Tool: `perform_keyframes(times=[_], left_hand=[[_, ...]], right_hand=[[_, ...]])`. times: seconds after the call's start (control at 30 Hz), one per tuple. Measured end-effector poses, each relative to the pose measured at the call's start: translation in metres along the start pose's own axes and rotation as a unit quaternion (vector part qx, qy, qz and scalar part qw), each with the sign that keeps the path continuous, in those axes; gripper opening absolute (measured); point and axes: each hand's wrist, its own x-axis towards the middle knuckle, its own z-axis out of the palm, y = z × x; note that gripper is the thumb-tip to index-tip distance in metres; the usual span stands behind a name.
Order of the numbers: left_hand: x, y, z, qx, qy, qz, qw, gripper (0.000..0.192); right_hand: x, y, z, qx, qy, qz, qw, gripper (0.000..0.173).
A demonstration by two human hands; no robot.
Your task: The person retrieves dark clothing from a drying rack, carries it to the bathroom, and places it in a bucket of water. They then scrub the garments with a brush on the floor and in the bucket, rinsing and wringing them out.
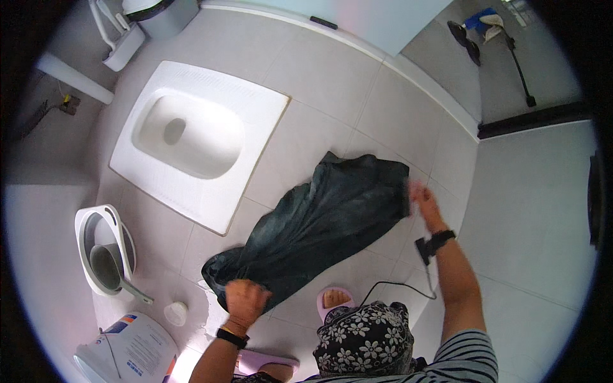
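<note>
A dark blue-green garment (321, 215), perhaps trousers, stretches slantwise just above or on the tiled floor between my two hands; its exact height is hard to judge. My left hand (246, 299) is closed on the bunched lower-left end. At the garment's right edge, my right hand (424, 198) pinches the fabric; motion blurs its fingertips. Creases run along the cloth from the left grip towards the wide right end. Each wrist carries a black band, and a cable hangs from the device (424, 250) on the right one.
A white squat toilet (261, 124) is set in the floor (321, 81) beyond the garment. Left stand a white basin (81, 249) holding a grey-green dipper (107, 268), a white bucket (139, 347) and a small whitish round item (176, 313). A grey bin (167, 21) and brush holder (124, 48) occupy the far corner.
</note>
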Motion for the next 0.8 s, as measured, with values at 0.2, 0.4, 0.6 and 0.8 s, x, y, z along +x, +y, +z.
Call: perform_keyframes(times=[0.2,0.4,0.6,0.8], left_hand=[[-0.003,0.024,0.025,0.045,-0.091,0.028,0.994,0.024],[0.003,0.014,-0.046,-0.548,-0.207,-0.172,0.792,0.004],[0.020,-0.009,-0.091,-0.797,-0.079,-0.258,0.541,0.012],[0.020,-0.025,-0.028,-0.756,-0.041,-0.360,0.546,0.058]], right_hand=[[-0.041,-0.019,0.031,0.063,0.004,-0.006,0.998,0.061],[-0.071,-0.110,-0.031,0.406,0.067,-0.038,0.911,0.049],[-0.046,-0.198,-0.040,0.387,0.023,-0.217,0.896,0.052],[-0.034,-0.203,0.089,-0.146,0.213,-0.372,0.891,0.041]])
